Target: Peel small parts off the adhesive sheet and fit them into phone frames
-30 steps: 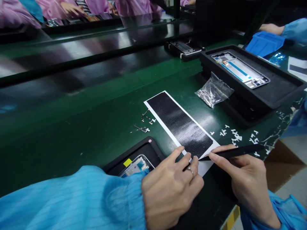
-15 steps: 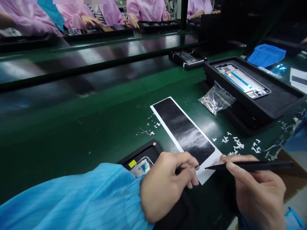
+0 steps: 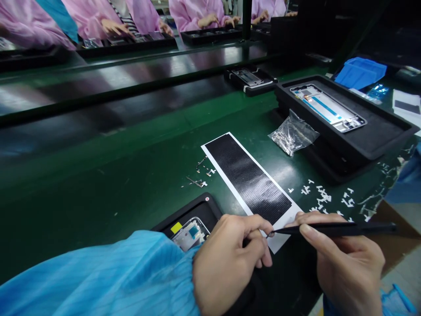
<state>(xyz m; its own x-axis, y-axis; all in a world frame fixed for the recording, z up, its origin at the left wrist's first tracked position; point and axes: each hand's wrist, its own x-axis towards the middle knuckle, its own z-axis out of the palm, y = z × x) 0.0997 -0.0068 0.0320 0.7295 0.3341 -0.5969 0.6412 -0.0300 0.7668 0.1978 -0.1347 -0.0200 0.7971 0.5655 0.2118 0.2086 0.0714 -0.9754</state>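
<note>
My right hand (image 3: 351,263) grips a pair of black tweezers (image 3: 358,228), their tip pointing left. That tip meets the fingertips of my left hand (image 3: 230,259), which are pinched together at a tiny dark piece too small to name. Under the fingertips lies the lower end of a white sheet (image 3: 279,241) bearing a long panel of small black stickers (image 3: 246,175). Partly covered by my left hand and sleeve, a phone frame (image 3: 190,232) with a yellow label sits in a black tray (image 3: 205,206).
Black foam trays (image 3: 388,131) are stacked at right, a silver phone frame (image 3: 329,107) in the top one. Beside them lies a clear bag of small metal parts (image 3: 292,134). White scraps (image 3: 322,195) litter the green table. A blue bin (image 3: 360,72) stands behind; co-workers in pink sit opposite.
The tweezers have moved left, from a small gap away to touching at my left fingertips. The whole view has shifted slightly. Across the table, co-workers' hands have moved.
</note>
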